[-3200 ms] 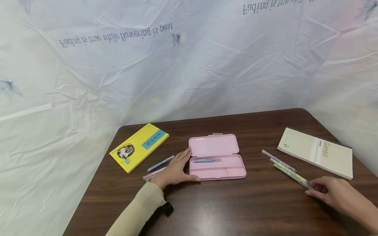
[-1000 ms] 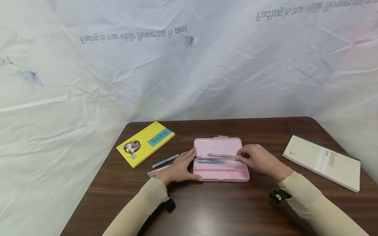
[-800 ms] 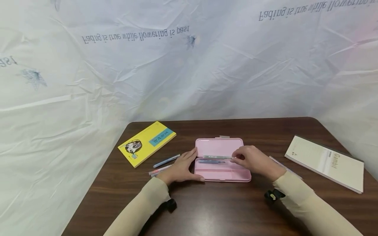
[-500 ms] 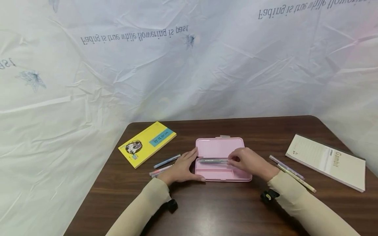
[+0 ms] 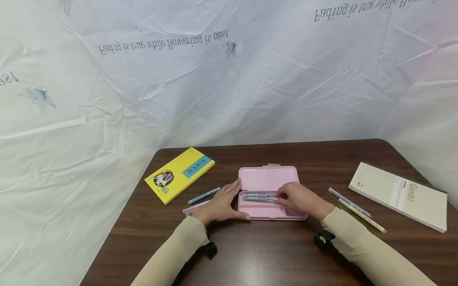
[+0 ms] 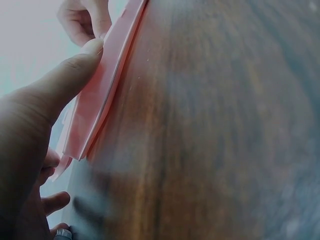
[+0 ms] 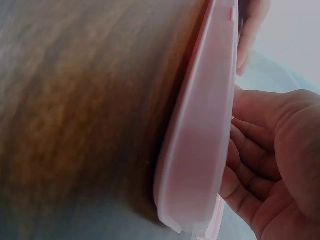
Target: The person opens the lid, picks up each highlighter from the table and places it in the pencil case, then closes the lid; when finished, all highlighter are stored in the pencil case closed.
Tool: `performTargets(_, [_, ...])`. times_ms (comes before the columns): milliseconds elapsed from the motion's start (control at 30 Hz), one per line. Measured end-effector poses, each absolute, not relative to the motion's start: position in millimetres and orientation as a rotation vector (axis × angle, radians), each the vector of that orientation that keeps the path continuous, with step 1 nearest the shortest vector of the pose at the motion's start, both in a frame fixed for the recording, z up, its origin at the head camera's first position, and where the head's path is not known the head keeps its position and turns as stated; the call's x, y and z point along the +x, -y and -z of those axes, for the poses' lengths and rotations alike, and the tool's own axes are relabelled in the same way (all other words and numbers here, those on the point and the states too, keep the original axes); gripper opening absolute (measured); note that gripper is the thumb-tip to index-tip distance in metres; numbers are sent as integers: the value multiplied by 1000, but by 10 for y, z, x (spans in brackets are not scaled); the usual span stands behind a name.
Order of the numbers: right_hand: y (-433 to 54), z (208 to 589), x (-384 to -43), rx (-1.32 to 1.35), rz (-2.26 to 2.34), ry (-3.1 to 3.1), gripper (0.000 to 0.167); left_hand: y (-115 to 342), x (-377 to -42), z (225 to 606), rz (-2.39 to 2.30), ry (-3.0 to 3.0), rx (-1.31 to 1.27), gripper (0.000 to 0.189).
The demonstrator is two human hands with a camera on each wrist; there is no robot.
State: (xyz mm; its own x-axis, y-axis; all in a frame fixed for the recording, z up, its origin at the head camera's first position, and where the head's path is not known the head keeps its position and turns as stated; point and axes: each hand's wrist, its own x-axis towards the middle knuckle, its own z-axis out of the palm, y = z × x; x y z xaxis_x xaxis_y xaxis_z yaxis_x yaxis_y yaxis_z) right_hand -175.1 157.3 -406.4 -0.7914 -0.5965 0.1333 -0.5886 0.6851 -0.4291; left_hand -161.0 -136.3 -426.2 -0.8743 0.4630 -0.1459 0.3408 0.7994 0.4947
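A pink pencil case (image 5: 269, 178) lies opened out on the table, its lid folded back. My left hand (image 5: 222, 203) rests at the case's left end, fingers straight along the side. Its thumb (image 6: 75, 75) touches the front wall in the left wrist view. My right hand (image 5: 301, 199) reaches over the case's right part and pinches the right end of a greenish pen (image 5: 258, 199). That pen lies in the long rear compartment, alongside a blue pen (image 5: 255, 194). In the right wrist view the case wall (image 7: 200, 140) hides my fingertips and the pen.
Left of the case lie a blue pen (image 5: 204, 195) and a pink-and-white pen (image 5: 196, 206), with another partly under my left wrist. A yellow notebook (image 5: 179, 174) sits behind them. To the right are a purple pen (image 5: 348, 202), a yellow pen (image 5: 362, 215) and a cream notebook (image 5: 390, 194).
My right hand has carried the greenish pen from the right-hand group to the case and lowered it into the rear compartment, nearer the front than the blue pen. My left hand stays at the case.
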Motion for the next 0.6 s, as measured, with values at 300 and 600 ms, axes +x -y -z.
performTargets(300, [-1525,4049,-1794,-920,683,-2807,9,1370,-1646,4301,-654,-2740,656,121])
performTargets(600, [-1508,3998,-1823,-905,673,-2743,5,1378,-1643,4300,-659,-2728,641,122])
